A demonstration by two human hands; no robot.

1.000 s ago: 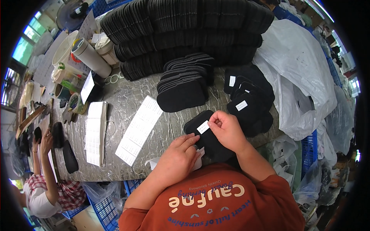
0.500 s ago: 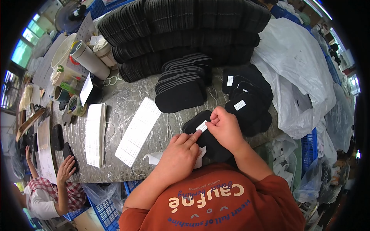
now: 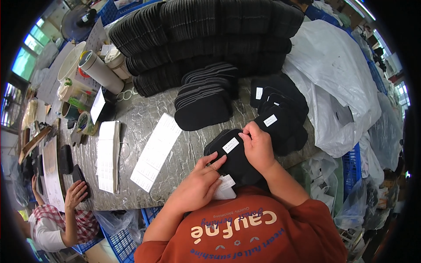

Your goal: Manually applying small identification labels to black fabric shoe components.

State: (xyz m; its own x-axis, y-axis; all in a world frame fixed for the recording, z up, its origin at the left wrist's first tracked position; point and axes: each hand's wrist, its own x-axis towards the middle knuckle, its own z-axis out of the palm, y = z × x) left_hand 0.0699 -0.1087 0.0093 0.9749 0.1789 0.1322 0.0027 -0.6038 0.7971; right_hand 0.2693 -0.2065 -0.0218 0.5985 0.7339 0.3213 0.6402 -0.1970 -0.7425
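Note:
A black fabric pad (image 3: 239, 162) with rounded corners lies in front of me, a small white label (image 3: 230, 145) flat on its upper part. My right hand (image 3: 259, 148) pinches the pad's upper right edge, thumb and forefinger closed. Two fingers of my left hand (image 3: 202, 182) press on the pad just below the label. A white label strip (image 3: 225, 187) sticks out from under that hand, held in its lower fingers. To the right, labelled black pads (image 3: 285, 125) lie in an overlapping pile. Beyond, unlabelled black pads (image 3: 204, 109) lean in a fanned stack.
Long rows of packed black pads (image 3: 201, 30) stand at the back. White label sheets (image 3: 155, 153) and a paper bundle (image 3: 108, 155) lie left. A white tumbler (image 3: 103, 72) stands among containers. White plastic (image 3: 333, 83) covers the right side. A co-worker's hand (image 3: 76, 195) is far left.
My left fingers have drawn back from the label toward me, uncovering it on the pad. My right hand has shifted from the label to the pad's edge.

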